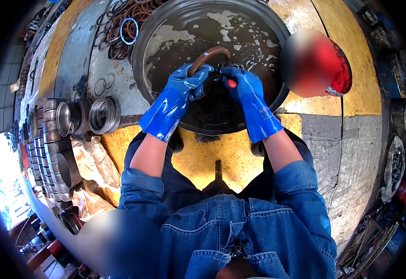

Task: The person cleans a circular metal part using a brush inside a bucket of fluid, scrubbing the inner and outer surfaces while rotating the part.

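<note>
A wide dark round basin (140, 69) of murky water (179, 42) with patches of foam stands in front of me. Over it, my left hand (184, 83), in a long blue rubber glove, grips a reddish-brown ring (204, 57) by its left side, tilted above the water. My right hand (244, 86), gloved the same way, is closed around a tool with a red handle (231, 83). It is close to the ring's right side. The tool's working end is dark and blurred, so its kind is unclear.
Brown rings (142, 10) lie heaped beyond the basin's left rim. Nearer left are a stack of thin metal rings (106, 115), rows of metal cylinders (51, 135) and crumpled brown paper (96, 160). A red container (341, 69), partly blurred, stands right of the basin.
</note>
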The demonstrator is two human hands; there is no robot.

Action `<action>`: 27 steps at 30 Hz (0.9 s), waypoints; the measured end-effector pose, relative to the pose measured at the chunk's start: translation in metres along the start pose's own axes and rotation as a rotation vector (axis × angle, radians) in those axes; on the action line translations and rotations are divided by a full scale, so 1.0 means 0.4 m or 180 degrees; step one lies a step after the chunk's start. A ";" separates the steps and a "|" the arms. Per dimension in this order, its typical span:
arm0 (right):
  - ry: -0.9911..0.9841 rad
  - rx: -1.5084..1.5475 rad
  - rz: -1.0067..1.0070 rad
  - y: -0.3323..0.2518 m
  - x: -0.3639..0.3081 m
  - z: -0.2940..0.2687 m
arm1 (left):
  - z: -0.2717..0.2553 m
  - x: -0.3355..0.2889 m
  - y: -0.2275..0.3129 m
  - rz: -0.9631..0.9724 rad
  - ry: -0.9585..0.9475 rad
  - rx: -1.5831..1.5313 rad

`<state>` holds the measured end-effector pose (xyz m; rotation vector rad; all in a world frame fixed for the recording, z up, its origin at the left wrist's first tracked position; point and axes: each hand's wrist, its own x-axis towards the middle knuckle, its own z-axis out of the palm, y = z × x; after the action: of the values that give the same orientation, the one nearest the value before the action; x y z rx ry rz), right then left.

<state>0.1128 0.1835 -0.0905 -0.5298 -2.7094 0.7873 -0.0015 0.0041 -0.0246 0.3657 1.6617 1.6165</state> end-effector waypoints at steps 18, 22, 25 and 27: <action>-0.0552 0.3618 0.1952 -0.046 -0.015 -0.118 | -0.079 0.010 0.008 0.0599 0.0425 -0.1092; -0.0679 0.2933 0.1668 0.018 -0.006 -0.072 | -0.116 0.041 -0.020 0.0591 -0.0064 -0.2160; -0.0778 0.3830 0.1440 0.003 -0.007 -0.056 | -0.129 0.056 -0.059 0.0648 -0.1025 -0.3031; -0.1080 0.3668 0.1581 0.014 0.004 -0.069 | -0.111 0.049 -0.045 0.0436 -0.0216 -0.1996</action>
<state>0.1225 0.2011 -0.0708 -0.7767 -1.8208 2.4524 -0.0397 -0.0171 -0.0525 0.2087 1.0187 2.0960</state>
